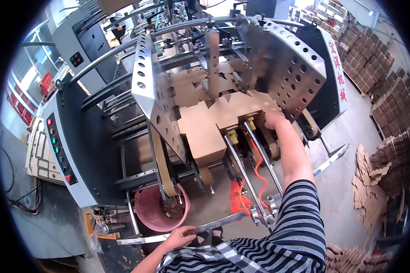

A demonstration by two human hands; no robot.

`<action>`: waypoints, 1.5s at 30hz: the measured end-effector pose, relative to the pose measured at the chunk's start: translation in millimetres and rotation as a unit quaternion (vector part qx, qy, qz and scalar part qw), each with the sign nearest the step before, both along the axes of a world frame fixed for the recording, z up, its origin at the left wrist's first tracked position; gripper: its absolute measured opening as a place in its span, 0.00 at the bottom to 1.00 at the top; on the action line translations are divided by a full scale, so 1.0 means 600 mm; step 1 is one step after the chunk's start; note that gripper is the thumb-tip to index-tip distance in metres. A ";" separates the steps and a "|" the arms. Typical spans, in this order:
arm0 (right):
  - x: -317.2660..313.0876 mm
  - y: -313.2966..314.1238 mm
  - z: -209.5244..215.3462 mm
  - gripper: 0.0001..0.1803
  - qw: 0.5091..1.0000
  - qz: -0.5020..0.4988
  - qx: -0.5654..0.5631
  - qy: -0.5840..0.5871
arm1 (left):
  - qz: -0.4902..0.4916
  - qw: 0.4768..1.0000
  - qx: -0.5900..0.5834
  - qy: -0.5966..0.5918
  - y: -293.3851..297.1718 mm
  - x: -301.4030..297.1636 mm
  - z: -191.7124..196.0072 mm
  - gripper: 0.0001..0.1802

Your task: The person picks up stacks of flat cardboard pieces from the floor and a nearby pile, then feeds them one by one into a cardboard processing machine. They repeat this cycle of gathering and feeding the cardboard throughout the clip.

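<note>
A stack of brown cardboard blanks (207,132) with notched edges lies in the feeder of a machine, between two perforated metal side plates, left (146,86) and right (300,68). My right arm reaches forward, and my right hand (274,119) is curled against the right front edge of the stack. Its fingertips are hidden, so what they hold cannot be made out. Down at the front, my left hand (180,236) lies over a flat metal bar (150,239), fingers stretched along it.
Below the feeder, a pink basket (143,207) contains scraps. Metal rods (241,168) and an orange hose (262,166) run under the stack. A button panel (57,145) is at left. Stacked cardboard (366,57) and torn sheets (368,189) occupy the right.
</note>
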State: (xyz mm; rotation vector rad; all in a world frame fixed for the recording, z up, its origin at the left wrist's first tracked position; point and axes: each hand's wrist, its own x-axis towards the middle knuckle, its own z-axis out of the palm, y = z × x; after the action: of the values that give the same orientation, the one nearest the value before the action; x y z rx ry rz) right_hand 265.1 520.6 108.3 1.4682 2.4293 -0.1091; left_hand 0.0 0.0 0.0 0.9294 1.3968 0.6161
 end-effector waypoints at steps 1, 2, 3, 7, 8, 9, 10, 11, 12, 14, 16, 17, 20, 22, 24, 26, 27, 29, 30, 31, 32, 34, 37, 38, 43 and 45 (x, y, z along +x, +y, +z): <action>0.007 -0.008 -0.007 0.17 1.000 -0.015 0.002 -0.012 | 0.000 1.000 -0.005 -0.028 -0.001 0.004 -0.006 0.24; 0.013 -0.005 -0.010 0.17 0.999 -0.011 -0.033 -0.014 | -0.003 0.998 -0.009 -0.056 -0.001 0.008 -0.009 0.24; -0.015 -0.008 0.029 0.17 0.999 -0.006 -0.018 0.030 | -0.035 0.999 0.027 0.001 0.039 -0.044 0.028 0.23; 0.035 -0.147 0.153 0.14 0.998 0.051 -0.017 0.017 | -0.177 0.983 0.040 -0.031 0.075 0.040 0.096 0.22; 0.042 -0.192 0.197 0.14 0.998 0.056 -0.006 0.031 | -0.225 0.972 0.053 -0.042 0.094 0.056 0.119 0.22; 0.049 -0.243 0.242 0.14 0.996 0.066 -0.001 0.064 | -0.249 0.967 0.037 -0.046 0.106 0.068 0.143 0.22; 0.070 -0.294 0.262 0.14 0.994 0.072 0.008 0.083 | -0.274 0.957 0.047 -0.083 0.105 0.083 0.159 0.21; 0.066 -0.353 0.317 0.13 0.995 0.072 -0.001 0.074 | -0.293 0.947 0.061 -0.115 0.111 0.087 0.175 0.21; 0.078 -0.397 0.329 0.13 0.992 0.077 0.032 0.093 | -0.313 0.939 0.057 -0.133 0.116 0.097 0.205 0.20; 0.121 -0.493 0.355 0.13 0.992 0.032 0.044 0.112 | -0.374 0.910 0.086 -0.159 0.139 0.124 0.236 0.18; 0.184 -0.627 0.368 0.12 0.990 -0.037 0.065 0.119 | -0.413 0.892 0.025 -0.183 0.138 0.151 0.242 0.17; 0.206 -0.683 0.360 0.12 0.987 -0.076 0.058 0.127 | -0.439 0.876 0.048 -0.194 0.128 0.172 0.269 0.15; 0.268 -0.869 0.310 0.17 0.969 -0.210 0.024 0.131 | -0.535 0.794 0.112 -0.266 0.108 0.218 0.258 0.16; 0.292 -0.998 0.290 0.18 0.948 -0.290 0.019 0.132 | -0.586 0.735 0.075 -0.334 0.079 0.265 0.235 0.18; 0.294 -1.105 0.264 0.18 0.920 -0.367 0.005 0.137 | -0.631 0.685 0.055 -0.360 0.048 0.289 0.243 0.19; 0.293 -1.211 0.239 0.18 0.887 -0.422 0.033 0.184 | -0.647 0.656 0.003 -0.388 0.024 0.312 0.242 0.20; 0.289 -1.255 0.234 0.18 0.866 -0.454 0.035 0.207 | -0.651 0.647 -0.016 -0.397 0.018 0.320 0.253 0.20; 0.281 -1.347 0.235 0.17 0.813 -0.514 0.061 0.266 | -0.651 0.641 -0.009 -0.406 0.007 0.344 0.256 0.20; 0.277 -1.390 0.234 0.17 0.778 -0.543 0.087 0.303 | -0.652 0.640 -0.007 -0.407 0.003 0.354 0.257 0.20; 0.272 -1.426 0.244 0.17 0.753 -0.577 0.097 0.300 | -0.651 0.642 -0.008 -0.404 -0.003 0.367 0.265 0.20; 0.272 -1.459 0.256 0.17 0.727 -0.611 0.106 0.296 | -0.650 0.646 -0.010 -0.401 -0.009 0.381 0.277 0.20; 0.294 -1.520 0.276 0.18 0.697 -0.635 0.136 0.305 | -0.644 0.648 0.019 -0.406 -0.027 0.415 0.291 0.20; 0.327 -1.593 0.332 0.18 0.668 -0.672 0.198 0.250 | -0.556 0.655 0.000 -0.512 -0.087 0.498 0.304 0.17; 0.338 -1.623 0.355 0.17 0.675 -0.657 0.248 0.226 | -0.541 0.649 0.030 -0.534 -0.107 0.535 0.304 0.19; 0.400 -1.781 0.471 0.12 0.592 -0.638 0.427 0.247 | -0.560 0.578 0.046 -0.592 -0.206 0.728 0.377 0.22; 0.432 -1.831 0.519 0.11 0.542 -0.654 0.464 0.251 | -0.554 0.565 0.082 -0.606 -0.235 0.803 0.424 0.23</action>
State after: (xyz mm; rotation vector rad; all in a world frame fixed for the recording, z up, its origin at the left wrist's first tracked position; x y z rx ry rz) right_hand 524.0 -578.2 419.7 3.8225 0.7716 0.6240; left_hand 482.0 -141.0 254.3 0.9620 -0.5968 0.2106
